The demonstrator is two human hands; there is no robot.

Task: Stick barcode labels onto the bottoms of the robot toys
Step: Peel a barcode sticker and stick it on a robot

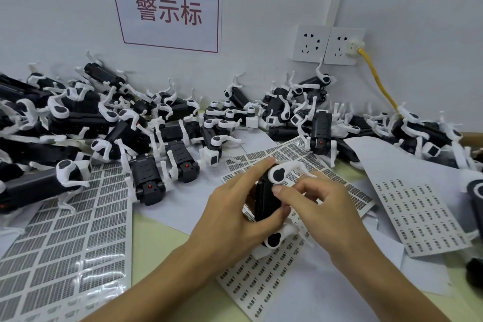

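We see two bare hands in the middle of the table, both on one robot toy [266,198]. The toy is black with white legs, and it is held up just above the label sheets. The left hand [235,206] wraps around its black body, with the fingers curled over the far side and the thumb on the near side. The right hand [318,206] comes in from the right, and its curled fingers press on the top face of the toy. We cannot tell if a label sits under those fingertips.

A label sheet [308,165] with tiny barcode stickers lies under the hands and runs off to the far right. Another label sheet [68,230] lies flat on the near left, full of rows of grey stickers. A third sheet [420,217] lies on the right, with small dark marks in rows.

Far behind the hands, a big pile of robot toys [104,115] stretches along the wall from left to right. Many lie on their sides or backs with white legs sticking up.

On the wall we see a white sign [170,8] with red letters. To its right are two wall sockets [326,44], and a yellow cable [376,78] hangs down from the right one.
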